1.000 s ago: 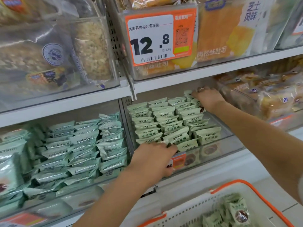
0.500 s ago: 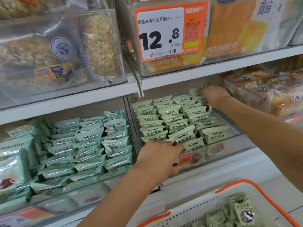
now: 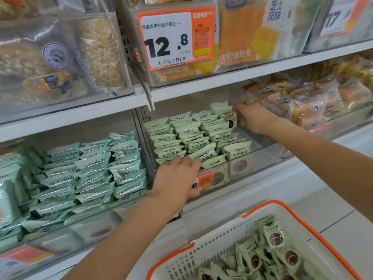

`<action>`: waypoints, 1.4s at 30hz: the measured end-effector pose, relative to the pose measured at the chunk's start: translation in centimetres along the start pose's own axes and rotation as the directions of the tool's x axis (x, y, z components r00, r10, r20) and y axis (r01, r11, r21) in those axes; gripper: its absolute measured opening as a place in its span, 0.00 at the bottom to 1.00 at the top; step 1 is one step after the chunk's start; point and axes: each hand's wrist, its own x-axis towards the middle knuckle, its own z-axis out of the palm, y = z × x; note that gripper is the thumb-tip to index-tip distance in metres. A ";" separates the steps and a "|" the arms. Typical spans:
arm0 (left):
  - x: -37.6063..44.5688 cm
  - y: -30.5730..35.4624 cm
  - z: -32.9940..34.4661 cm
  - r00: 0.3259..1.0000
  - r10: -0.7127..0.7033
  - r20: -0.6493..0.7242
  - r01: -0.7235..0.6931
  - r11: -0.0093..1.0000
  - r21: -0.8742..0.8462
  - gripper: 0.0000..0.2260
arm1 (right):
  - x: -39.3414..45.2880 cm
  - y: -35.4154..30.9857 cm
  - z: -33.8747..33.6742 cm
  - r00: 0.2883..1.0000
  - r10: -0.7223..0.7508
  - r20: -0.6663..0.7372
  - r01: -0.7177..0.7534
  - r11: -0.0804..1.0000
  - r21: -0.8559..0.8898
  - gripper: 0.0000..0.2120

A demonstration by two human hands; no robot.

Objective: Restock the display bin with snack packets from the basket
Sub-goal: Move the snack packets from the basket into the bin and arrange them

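The left hand (image 3: 177, 174), earlier curled over the front edge of the display bin (image 3: 260, 160), now lies with fingers spread across the front row of green snack packets (image 3: 193, 142). The right hand (image 3: 254, 118) has drawn back from the rear packets toward the bin's right wall.

Both forearms bare; a ring (image 3: 249, 102) on the right hand (image 3: 254, 118).

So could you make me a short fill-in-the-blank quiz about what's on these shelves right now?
1. The big price tag on the upper shelf reads 12.____.
2. The white basket has a rim coloured ____.
3. The left hand rests at the ____ edge of the display bin.
4. The right hand reaches the bin's back row of ____ snack packets.

Missing words: 8; orange; front; green
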 end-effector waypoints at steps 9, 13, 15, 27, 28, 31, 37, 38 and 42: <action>-3.9 5.8 4.1 0.731 0.375 -0.569 -0.264 0.926 0.271 0.18 | -22.1 -3.0 7.7 0.803 0.415 -0.428 -0.055 0.766 0.640 0.13; -7.9 10.5 9.6 0.977 0.121 -0.175 -0.131 0.990 -0.047 0.26 | -31.3 -6.5 19.6 0.868 0.313 0.384 -0.493 0.623 0.607 0.14; -10.6 12.1 12.8 0.988 0.009 0.155 0.011 0.992 -0.127 0.25 | -35.1 -8.5 23.8 0.759 0.127 0.639 -0.531 0.688 0.494 0.16; -16.6 11.2 23.3 0.728 0.032 0.685 0.229 0.931 -0.286 0.17 | -37.3 -13.5 33.7 0.424 0.278 0.862 -0.830 0.500 0.247 0.48; -16.5 11.2 23.7 0.724 0.031 0.690 0.238 0.927 -0.291 0.17 | -36.7 -13.5 34.4 0.416 0.300 0.858 -0.851 0.462 0.250 0.48; -16.4 11.4 24.9 0.712 0.033 0.702 0.248 0.923 -0.294 0.15 | -36.0 -13.4 35.5 0.418 0.352 0.838 -0.864 0.438 0.247 0.43; -16.3 12.1 25.6 0.684 0.067 0.726 0.341 0.851 -0.399 0.14 | -36.3 -12.3 34.1 0.391 0.437 0.810 -0.898 0.372 0.233 0.33; -16.1 12.2 25.4 0.691 0.067 0.720 0.363 0.829 -0.425 0.13 | -36.4 -12.0 33.6 0.354 0.433 0.829 -0.932 0.233 0.276 0.33; -15.1 13.2 23.3 0.736 0.087 0.671 0.449 0.679 -0.581 0.25 | -37.0 -10.6 29.8 0.325 0.233 0.917 -0.819 -0.416 0.396 0.25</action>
